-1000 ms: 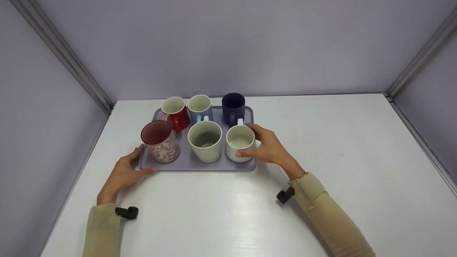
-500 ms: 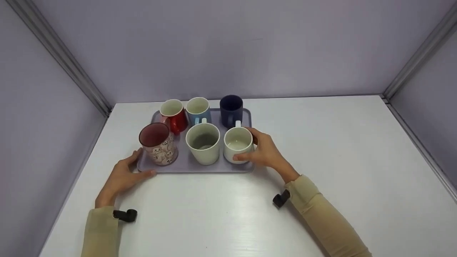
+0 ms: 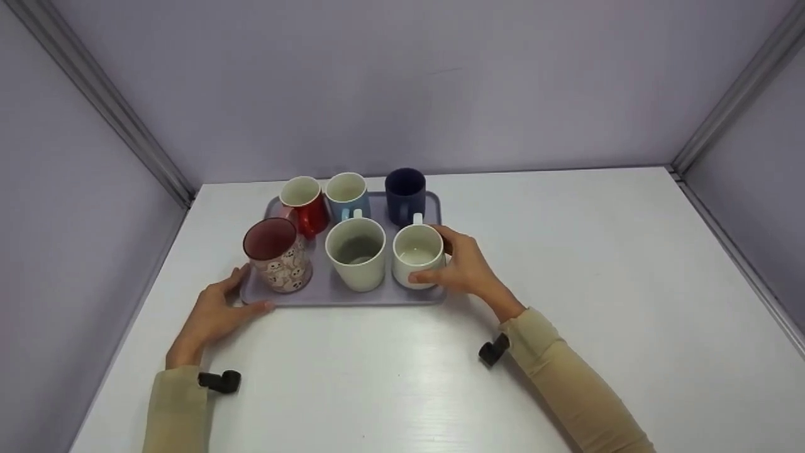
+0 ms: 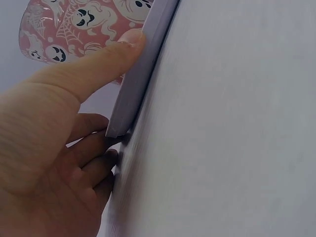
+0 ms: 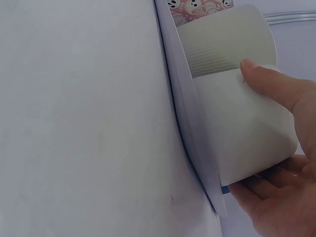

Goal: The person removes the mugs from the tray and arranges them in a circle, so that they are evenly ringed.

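At the left front corner of a lavender tray [image 3: 324,298], my left hand [image 3: 214,308] pinches the edge, thumb on the rim and fingers around the corner. A pink mug with ghost figures [image 3: 286,270] stands just inside that corner. My right hand [image 3: 465,264] grips a short white mug [image 3: 418,277] by its side, at the right front of the tray; in the right wrist view the thumb lies on the white mug's wall [image 5: 242,123]. Beside it stands a taller ribbed pale mug [image 3: 361,277]. Both white mugs have their handles turned to the back.
Along the tray's back stand a red mug [image 3: 317,214], a light blue mug [image 3: 355,206] and a dark blue mug [image 3: 396,204]. The white table [image 3: 566,251] extends to the right and front. Lavender panels [image 3: 427,94] rise behind and at both sides.
The head view has shifted slightly. Both hands keep their hold, and the mugs and tray stay in the same arrangement.
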Tool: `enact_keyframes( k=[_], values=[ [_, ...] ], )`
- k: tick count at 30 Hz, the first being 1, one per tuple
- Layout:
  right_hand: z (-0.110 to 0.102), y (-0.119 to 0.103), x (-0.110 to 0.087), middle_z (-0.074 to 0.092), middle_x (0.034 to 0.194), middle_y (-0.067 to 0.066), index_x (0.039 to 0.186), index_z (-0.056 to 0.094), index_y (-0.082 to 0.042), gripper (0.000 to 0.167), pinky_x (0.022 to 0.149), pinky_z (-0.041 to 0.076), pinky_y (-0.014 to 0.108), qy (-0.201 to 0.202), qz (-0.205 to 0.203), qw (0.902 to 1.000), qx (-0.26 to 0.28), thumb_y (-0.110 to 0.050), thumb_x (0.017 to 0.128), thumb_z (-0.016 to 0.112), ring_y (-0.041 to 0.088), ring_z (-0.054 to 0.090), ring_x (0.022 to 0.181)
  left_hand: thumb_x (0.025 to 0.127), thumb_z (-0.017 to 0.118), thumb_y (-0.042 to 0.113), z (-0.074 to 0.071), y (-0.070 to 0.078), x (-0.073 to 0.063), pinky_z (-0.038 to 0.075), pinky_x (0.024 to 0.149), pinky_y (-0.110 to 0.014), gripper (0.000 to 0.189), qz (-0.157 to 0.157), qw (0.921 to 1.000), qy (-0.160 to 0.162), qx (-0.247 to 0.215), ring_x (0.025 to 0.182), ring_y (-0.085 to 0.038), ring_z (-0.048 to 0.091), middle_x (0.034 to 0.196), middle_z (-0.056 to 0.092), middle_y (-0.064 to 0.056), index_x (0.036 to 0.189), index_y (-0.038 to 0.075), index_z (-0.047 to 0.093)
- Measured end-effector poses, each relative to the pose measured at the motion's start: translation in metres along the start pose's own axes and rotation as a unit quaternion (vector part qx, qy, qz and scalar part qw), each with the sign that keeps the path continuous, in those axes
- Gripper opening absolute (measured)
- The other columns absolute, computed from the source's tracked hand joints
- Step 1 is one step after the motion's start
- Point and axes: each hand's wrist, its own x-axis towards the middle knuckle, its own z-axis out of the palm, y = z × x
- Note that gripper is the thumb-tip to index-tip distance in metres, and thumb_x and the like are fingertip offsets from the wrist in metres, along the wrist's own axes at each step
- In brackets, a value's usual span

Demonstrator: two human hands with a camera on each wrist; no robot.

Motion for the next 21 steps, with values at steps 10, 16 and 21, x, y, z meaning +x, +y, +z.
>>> enact_keyframes(
  k=[10, 16, 21],
  values=[
    [-0.003, -0.005, -0.002, 0.074, 0.129, 0.0, 0.144, 0.065, -0.01, 0.089, 0.104, 0.06, 0.038, 0.021, -0.002, 0.9996, -0.016, -0.029, 0.067, 0.104, 0.019, 0.073, 0.117, 0.087, 0.085, 0.058, 0.0, 0.001, 0.001, 0.016, 0.131, -0.066, 0.113, -0.005, 1.0, -0.002, -0.007, 0.163, -0.049, 0.012, 0.176, 0.014, -0.024, 0.17, 0.012, 0.025],
    [-0.019, -0.017, -0.001, 0.074, 0.128, 0.0, 0.144, 0.065, -0.01, 0.089, 0.104, 0.06, 0.039, 0.037, -0.018, 0.9991, -0.01, -0.031, 0.067, 0.104, 0.019, 0.073, 0.116, 0.087, 0.085, 0.058, 0.001, 0.0, 0.003, 0.017, 0.132, -0.065, 0.113, -0.004, 0.9999, 0.003, -0.01, 0.163, -0.049, 0.013, 0.176, 0.015, -0.024, 0.17, 0.011, 0.026],
    [-0.041, -0.026, 0.002, 0.073, 0.131, 0.004, 0.145, 0.063, -0.009, 0.088, 0.106, 0.059, 0.044, 0.039, -0.025, 0.9989, -0.009, -0.026, 0.068, 0.103, 0.023, 0.072, 0.119, 0.086, 0.086, 0.058, 0.0, 0.0, 0.0, 0.017, 0.132, -0.065, 0.115, -0.012, 0.9998, -0.001, -0.016, 0.163, -0.049, 0.013, 0.176, 0.014, -0.024, 0.17, 0.01, 0.024]
  ],
)
